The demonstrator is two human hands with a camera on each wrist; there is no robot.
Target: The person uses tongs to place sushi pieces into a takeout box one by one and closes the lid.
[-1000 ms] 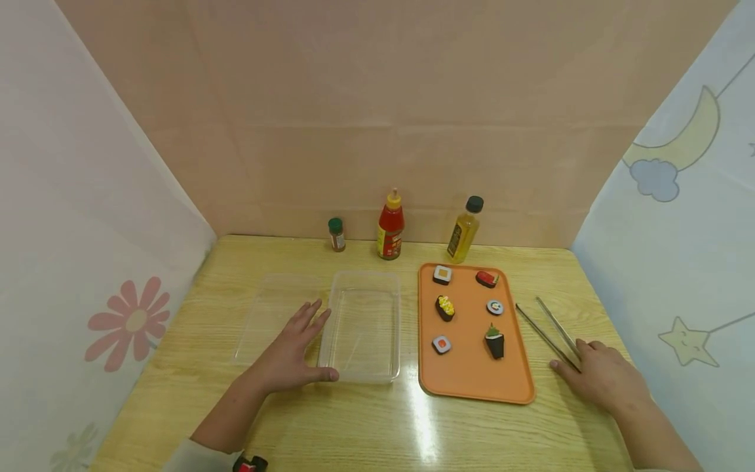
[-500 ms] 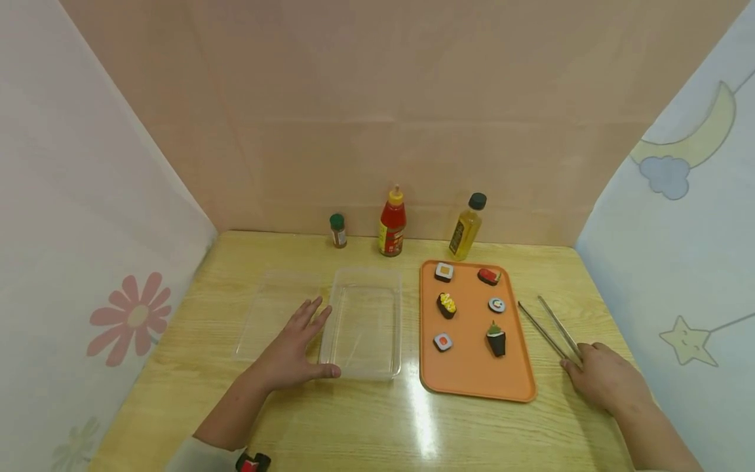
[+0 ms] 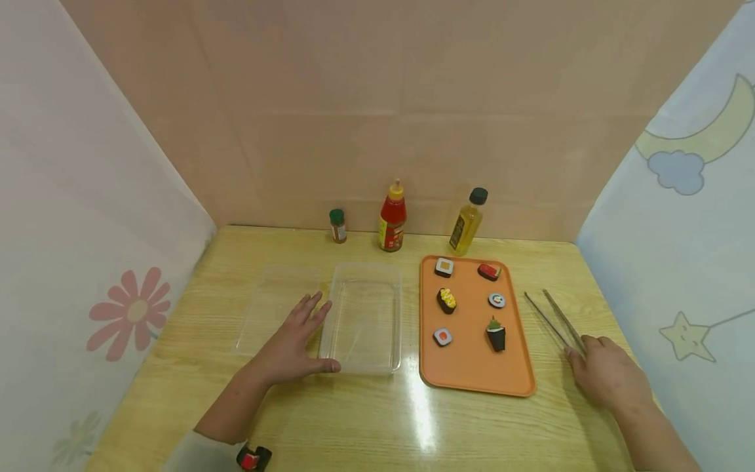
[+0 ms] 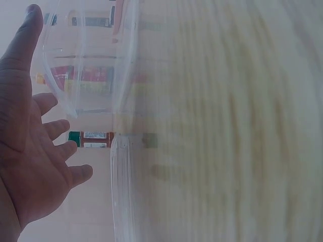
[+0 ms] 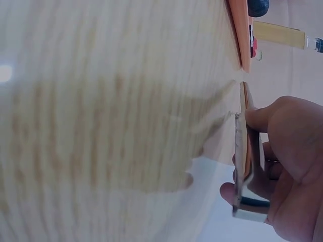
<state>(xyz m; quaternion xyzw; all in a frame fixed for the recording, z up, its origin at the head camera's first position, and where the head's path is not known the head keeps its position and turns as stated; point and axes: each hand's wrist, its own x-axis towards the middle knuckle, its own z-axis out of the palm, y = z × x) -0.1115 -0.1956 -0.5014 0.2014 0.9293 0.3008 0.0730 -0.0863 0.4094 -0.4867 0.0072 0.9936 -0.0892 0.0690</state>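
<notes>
Two hands: left (image 3: 289,351) wide as before, right (image 3: 610,375) round tongs (image 3: 564,320) now farther from tray (image 3: 472,370).

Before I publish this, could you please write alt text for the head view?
A person's right hand holds metal tongs beside an orange tray of six sushi pieces, while the left hand is spread beside a clear container. Behind stand a green-capped jar, a red bottle and a bottle of yellow liquid.

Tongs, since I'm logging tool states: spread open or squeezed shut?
Open: in the head view, the tongs show a clear gap between their tips; the right hand holds the other end.
</notes>
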